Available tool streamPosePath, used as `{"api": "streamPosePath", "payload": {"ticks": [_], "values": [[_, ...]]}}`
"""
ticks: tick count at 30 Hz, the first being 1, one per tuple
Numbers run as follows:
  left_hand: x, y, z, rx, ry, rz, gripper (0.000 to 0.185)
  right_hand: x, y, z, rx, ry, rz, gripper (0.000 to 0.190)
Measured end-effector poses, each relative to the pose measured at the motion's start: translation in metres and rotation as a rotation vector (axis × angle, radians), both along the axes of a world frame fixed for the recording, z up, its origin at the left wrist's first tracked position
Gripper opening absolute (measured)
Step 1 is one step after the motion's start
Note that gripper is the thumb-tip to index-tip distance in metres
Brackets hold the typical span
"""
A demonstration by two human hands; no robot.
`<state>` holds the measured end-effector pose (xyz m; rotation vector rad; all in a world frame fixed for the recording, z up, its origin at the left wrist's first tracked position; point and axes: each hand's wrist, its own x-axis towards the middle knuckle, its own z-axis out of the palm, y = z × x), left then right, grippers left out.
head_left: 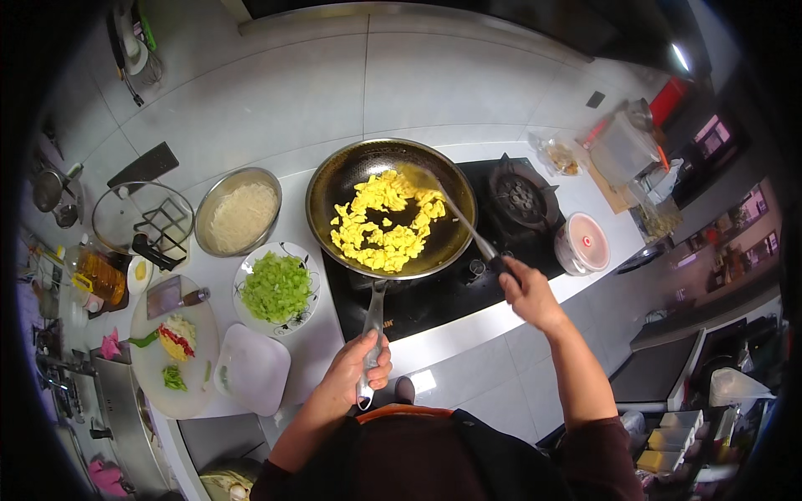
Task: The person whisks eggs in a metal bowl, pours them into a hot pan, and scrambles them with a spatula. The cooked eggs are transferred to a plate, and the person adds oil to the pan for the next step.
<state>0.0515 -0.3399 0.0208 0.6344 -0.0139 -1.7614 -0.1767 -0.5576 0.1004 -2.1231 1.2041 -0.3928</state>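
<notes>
My left hand [363, 366] is closed round the metal handle of a wide frying pan [338, 169], which stands over the left side of a black gas hob [407, 307]. Yellow scrambled egg [385, 247] lies in a rough ring inside the pan. My right hand [531, 293] grips the black handle of a long metal spatula [467, 225]. Its blurred head is among the egg at the pan's upper right. Left of the pan are a patterned plate of chopped green vegetable [276, 288] and a metal bowl of pale thin noodles or shreds [241, 216].
A cleaver [166, 299] and chopped ingredients lie on a round cutting board [147, 369] beside a white tray [254, 369]. Further left stand a glass lid [113, 216] and an oil bottle [103, 282]. Right of the pan are a bare burner [520, 194] and a lidded bowl [583, 244].
</notes>
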Motion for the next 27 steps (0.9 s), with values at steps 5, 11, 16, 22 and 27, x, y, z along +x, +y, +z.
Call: {"api": "streamPosePath", "payload": {"ticks": [5, 11, 16, 22, 27], "values": [[0.001, 0.0, -0.002, -0.023, -0.008, 0.001, 0.025, 0.052, -0.038, 0.013, 0.54, -0.155, -0.061, 0.029], [0.0, -0.003, -0.004, -0.023, -0.014, -0.002, 0.025, 0.056, -0.028, 0.023, 0.015, 0.197, 0.336, 0.034], [-0.001, -0.002, -0.003, -0.037, -0.015, -0.002, 0.025, -0.005, -0.004, 0.095, -0.49, 0.378, 0.41, 0.048], [-0.002, 0.001, -0.003, -0.018, -0.02, 0.01, 0.027, -0.031, 0.022, 0.16, -0.549, 0.604, 0.238, 0.045], [0.0, 0.0, -0.008, -0.007, 0.034, 0.003, 0.025, -0.003, -0.002, 0.081, -0.482, 0.532, 0.105, 0.04]]}}
